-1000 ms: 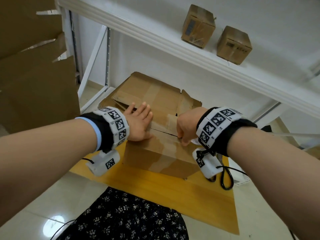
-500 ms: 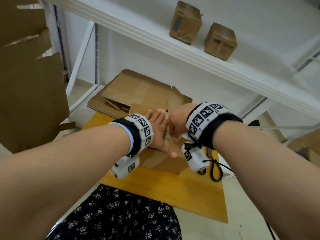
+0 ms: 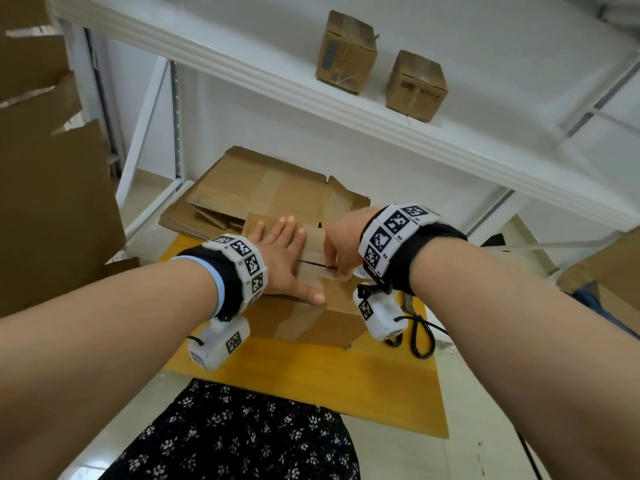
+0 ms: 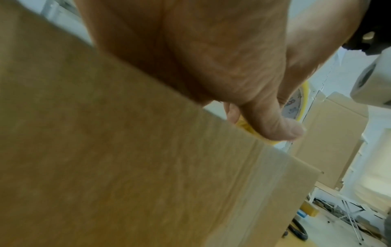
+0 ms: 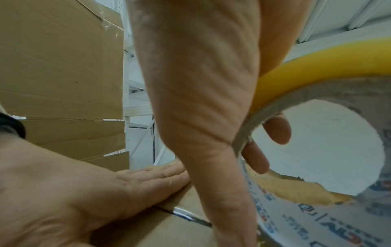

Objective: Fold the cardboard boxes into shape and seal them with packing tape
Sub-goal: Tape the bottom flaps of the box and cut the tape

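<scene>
Pressing one brown cardboard box (image 3: 304,306) with flat fingers, the left hand (image 3: 284,258) lies beside the right hand (image 3: 341,251), curled around one yellow tape roll (image 5: 317,80); two small boxes (image 3: 348,51) sit above.

Three closed cardboard boxes are counted: one box being sealed (image 3: 304,306) at the centre of the head view, and two small boxes, a left one (image 3: 348,51) and a right one (image 3: 415,85), on the shelf (image 3: 242,71) at upper right. One roll of packing tape (image 5: 317,150), one pair of scissors (image 3: 417,327) and two hands, left hand (image 3: 280,261) and right hand (image 3: 341,245), are seen
</scene>
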A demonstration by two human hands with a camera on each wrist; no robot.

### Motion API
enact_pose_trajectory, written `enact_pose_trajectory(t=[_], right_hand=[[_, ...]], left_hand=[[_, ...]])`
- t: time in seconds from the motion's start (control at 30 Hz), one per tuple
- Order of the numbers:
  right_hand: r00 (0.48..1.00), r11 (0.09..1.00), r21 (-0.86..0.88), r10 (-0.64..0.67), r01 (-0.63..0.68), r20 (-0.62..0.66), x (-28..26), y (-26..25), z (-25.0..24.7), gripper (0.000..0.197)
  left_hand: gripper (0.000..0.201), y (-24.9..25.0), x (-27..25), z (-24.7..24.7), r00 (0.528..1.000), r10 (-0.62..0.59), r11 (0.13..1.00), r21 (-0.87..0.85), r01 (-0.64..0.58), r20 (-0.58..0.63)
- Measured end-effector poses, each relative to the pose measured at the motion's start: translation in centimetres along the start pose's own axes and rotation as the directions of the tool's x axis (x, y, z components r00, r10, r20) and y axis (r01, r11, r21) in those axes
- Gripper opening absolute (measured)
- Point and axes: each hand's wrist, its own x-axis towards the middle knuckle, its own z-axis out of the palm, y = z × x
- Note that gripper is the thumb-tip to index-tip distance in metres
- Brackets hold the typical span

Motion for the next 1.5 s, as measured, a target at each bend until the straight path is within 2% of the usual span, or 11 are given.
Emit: enact_pose_trajectory(t=[0.1, 0.2, 0.4, 0.53, 0.77, 1.03, 1.17, 1.3, 1.5], right_hand=[[1.000, 0.998, -0.060, -0.023, 0.024, 0.015, 0.0, 0.3, 0.3, 0.039], [0.994, 0.993, -0.089, -0.083, 0.077, -0.067, -0.5, 0.7, 0.8, 0.038], [0.990, 0.998, 0.035, -0.050, 0.055, -0.130, -0.4, 1.4, 1.4, 0.033], [0.979, 0.981, 0.171, -0.052, 0.086, -0.195, -0.3, 2.3, 1.5, 0.046], [0.968, 0.952, 0.293, -0.007, 0.083, -0.249, -1.0, 4.5, 2.4, 0.062], [0.933, 0.851, 0.498, 0.026, 0.169, -0.359, -2.0, 6.3, 4.4, 0.085], [0.912, 0.843, 0.495, 0.013, 0.210, -0.410, -2.4, 6.2, 4.5, 0.077], [0.893, 0.823, 0.527, 0.055, 0.212, -0.446, -3.0, 7.2, 5.2, 0.068], [0.905, 0.855, 0.493, 0.072, 0.160, -0.419, -3.2, 7.6, 6.4, 0.068]], left_hand=[[0.149, 1.2, 0.1, -0.9, 0.998, 0.062, 0.997, 0.038, -0.062, 0.017], [0.158, 2.5, 0.9, -1.5, 0.992, 0.118, 0.989, 0.086, -0.121, 0.035], [0.152, 3.4, 2.0, -3.4, 0.989, 0.054, 0.980, 0.185, -0.079, 0.138], [0.145, 3.3, 2.2, -3.5, 0.990, 0.061, 0.985, 0.152, -0.080, 0.130], [0.152, 3.3, 2.4, -3.1, 0.997, 0.040, 0.989, 0.139, -0.050, 0.072], [0.154, -0.2, 1.6, -3.3, 0.996, 0.016, 0.991, 0.131, -0.028, 0.085], [0.159, -0.8, 1.4, -3.1, 0.996, 0.010, 0.992, 0.125, -0.022, 0.090], [0.159, -0.7, 1.1, -3.2, 0.997, 0.010, 0.993, 0.116, -0.019, 0.081], [0.163, -1.0, 1.2, -2.8, 0.997, 0.028, 0.995, 0.097, -0.035, 0.073]])
